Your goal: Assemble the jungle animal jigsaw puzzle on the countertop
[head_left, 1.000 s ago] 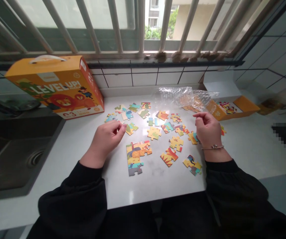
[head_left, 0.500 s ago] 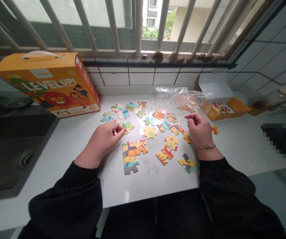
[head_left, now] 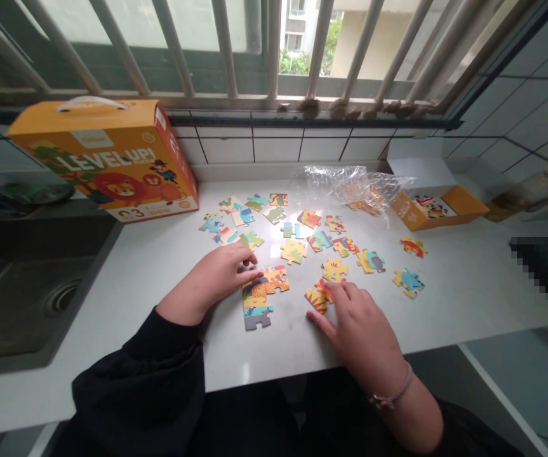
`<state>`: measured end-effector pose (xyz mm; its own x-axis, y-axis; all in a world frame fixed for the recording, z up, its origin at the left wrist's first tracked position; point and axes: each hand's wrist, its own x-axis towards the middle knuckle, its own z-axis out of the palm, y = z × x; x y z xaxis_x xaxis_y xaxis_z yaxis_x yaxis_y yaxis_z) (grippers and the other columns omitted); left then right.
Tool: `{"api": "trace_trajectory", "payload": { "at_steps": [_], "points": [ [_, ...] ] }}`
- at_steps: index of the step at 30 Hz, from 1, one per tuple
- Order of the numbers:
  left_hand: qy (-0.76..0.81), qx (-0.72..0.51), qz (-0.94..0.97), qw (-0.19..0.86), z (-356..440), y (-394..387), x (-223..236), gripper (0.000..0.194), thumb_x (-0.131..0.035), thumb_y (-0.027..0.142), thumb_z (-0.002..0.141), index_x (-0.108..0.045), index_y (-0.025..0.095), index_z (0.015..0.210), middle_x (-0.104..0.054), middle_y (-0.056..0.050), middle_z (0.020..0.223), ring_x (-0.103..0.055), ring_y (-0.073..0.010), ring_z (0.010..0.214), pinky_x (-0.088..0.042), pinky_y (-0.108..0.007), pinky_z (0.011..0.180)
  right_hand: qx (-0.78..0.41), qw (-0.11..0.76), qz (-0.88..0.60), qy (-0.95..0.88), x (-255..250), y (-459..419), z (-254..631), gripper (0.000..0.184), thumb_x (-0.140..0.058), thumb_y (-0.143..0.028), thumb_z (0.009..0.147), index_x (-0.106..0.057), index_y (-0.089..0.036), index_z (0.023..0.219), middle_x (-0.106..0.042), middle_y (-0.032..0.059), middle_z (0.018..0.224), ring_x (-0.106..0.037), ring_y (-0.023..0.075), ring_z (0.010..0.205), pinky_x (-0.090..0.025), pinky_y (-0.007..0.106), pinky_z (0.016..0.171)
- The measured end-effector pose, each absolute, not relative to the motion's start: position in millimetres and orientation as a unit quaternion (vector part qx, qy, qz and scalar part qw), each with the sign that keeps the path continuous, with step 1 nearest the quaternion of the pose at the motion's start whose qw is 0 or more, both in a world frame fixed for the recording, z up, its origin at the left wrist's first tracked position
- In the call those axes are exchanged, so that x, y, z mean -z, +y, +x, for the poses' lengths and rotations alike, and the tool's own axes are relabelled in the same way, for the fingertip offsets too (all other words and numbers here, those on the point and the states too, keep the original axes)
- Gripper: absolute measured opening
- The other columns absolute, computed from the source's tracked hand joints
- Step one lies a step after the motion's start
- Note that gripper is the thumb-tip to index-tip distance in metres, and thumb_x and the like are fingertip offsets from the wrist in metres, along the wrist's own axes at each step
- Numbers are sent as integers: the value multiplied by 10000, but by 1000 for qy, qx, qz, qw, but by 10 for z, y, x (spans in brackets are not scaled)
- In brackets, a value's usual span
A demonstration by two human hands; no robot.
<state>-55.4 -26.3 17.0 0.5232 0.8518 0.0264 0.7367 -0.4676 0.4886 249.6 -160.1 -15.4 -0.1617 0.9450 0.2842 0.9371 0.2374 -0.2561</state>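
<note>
My left hand (head_left: pixel 221 273) rests by the top-left of a joined puzzle section (head_left: pixel 267 289) with a spotted animal on it. Its thumb touches the section's upper edge; a gap shows between thumb and curled forefinger, with nothing held. My right hand (head_left: pixel 364 327), a bracelet at its wrist, reaches over an orange striped puzzle piece (head_left: pixel 316 299). The forefinger lies at this piece's right side and the thumb is apart, just below it. Right above sits a yellow puzzle piece (head_left: pixel 335 269). Several loose pieces, including a green-and-yellow one (head_left: pixel 294 251), lie beyond both hands.
An orange puzzle box (head_left: pixel 126 162) stands at the back left, beside a dark sink (head_left: pixel 21 304). Crumpled clear plastic (head_left: pixel 345 181) and a small open orange box (head_left: pixel 426 216) lie at the back right. Window bars rise behind the white counter (head_left: pixel 464 285).
My right hand has come down and left to the orange striped piece, covering a piece nearby and uncovering a blue-and-yellow one. My left hand has shifted toward the joined section, its thumb and forefinger parting.
</note>
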Motion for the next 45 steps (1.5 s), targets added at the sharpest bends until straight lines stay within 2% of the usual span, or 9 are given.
{"api": "trace_trajectory", "payload": {
  "at_steps": [4, 9, 14, 21, 27, 32, 36, 39, 45],
  "points": [
    [469, -135, 844, 224, -565, -258, -137, 262, -809, 483, 966, -785, 224, 940, -725, -48, 911, -645, -219, 799, -481, -354, 724, -27, 229, -607, -760, 251, -1597, 2572, 381, -699, -439, 1060, -647, -262, 1394, -767, 178, 1218, -745, 404, 1060, -638, 584, 857],
    [469, -128, 844, 227, -580, -251, -120, 242, -812, 467, 966, -804, 226, 981, -747, -62, 974, -675, -235, 856, -502, -356, 760, -88, 246, -576, -775, 205, -1562, 2719, 422, -725, -376, 1040, -620, -253, 1430, -775, 152, 1279, -761, 374, 1149, -659, 575, 968],
    [455, -125, 846, 248, -587, -251, -115, 194, -805, 431, 982, -819, 238, 959, -758, -63, 1007, -689, -233, 878, -519, -359, 793, -136, 258, -541, -789, 196, -1605, 2798, 451, -764, -357, 1013, -624, -267, 1432, -784, 136, 1272, -787, 327, 1077, -687, 507, 912],
    [425, -138, 853, 269, -619, -253, -66, 239, -775, 468, 1018, -812, 244, 943, -753, -66, 1023, -697, -233, 925, -539, -381, 828, -37, 328, -550, -767, 210, -1624, 3138, 503, -761, -474, 1023, -601, -323, 1475, -769, 120, 1277, -757, 305, 928, -671, 503, 834],
    [434, -130, 855, 253, -584, -304, -161, 249, -748, 448, 1029, -801, 238, 907, -752, -58, 970, -682, -225, 879, -523, -372, 813, 50, 332, -609, -719, 354, -1570, 3664, 538, -746, -551, 1008, -605, -294, 1459, -742, 131, 1295, -695, 292, 866, -643, 507, 799],
    [557, -245, 782, 135, -664, -262, -221, 275, -609, 362, 1071, -750, 216, 886, -751, -53, 876, -646, -217, 781, -460, -355, 746, 72, 394, -610, -684, 445, -1592, 3699, 505, -797, -502, 962, -610, -304, 1387, -739, 130, 1316, -696, 291, 874, -628, 487, 761],
    [660, -295, 683, 105, -769, -192, -186, 277, -627, 394, 1045, -740, 227, 856, -722, -30, 753, -645, -224, 735, -414, -342, 685, 86, 397, -629, -662, 471, -1607, 3684, 523, -797, -489, 951, -601, -311, 1402, -717, 129, 1322, -649, 266, 794, -617, 504, 774],
    [664, -287, 680, 116, -764, -167, -123, 268, -640, 379, 1027, -724, 228, 823, -706, -28, 718, -632, -218, 714, -394, -341, 669, 79, 391, -643, -654, 478, -1602, 3701, 505, -780, -496, 962, -617, -283, 1390, -707, 120, 1260, -625, 242, 758, -606, 480, 768],
    [562, -265, 764, 175, -610, -225, -103, 313, -621, 378, 1041, -670, 214, 779, -734, -41, 821, -632, -196, 758, -441, -342, 743, 68, 395, -663, -632, 435, -1610, 3673, 477, -765, -545, 973, -649, -230, 1311, -676, 48, 999, -588, 194, 686, -552, 388, 708]
  ]
}}
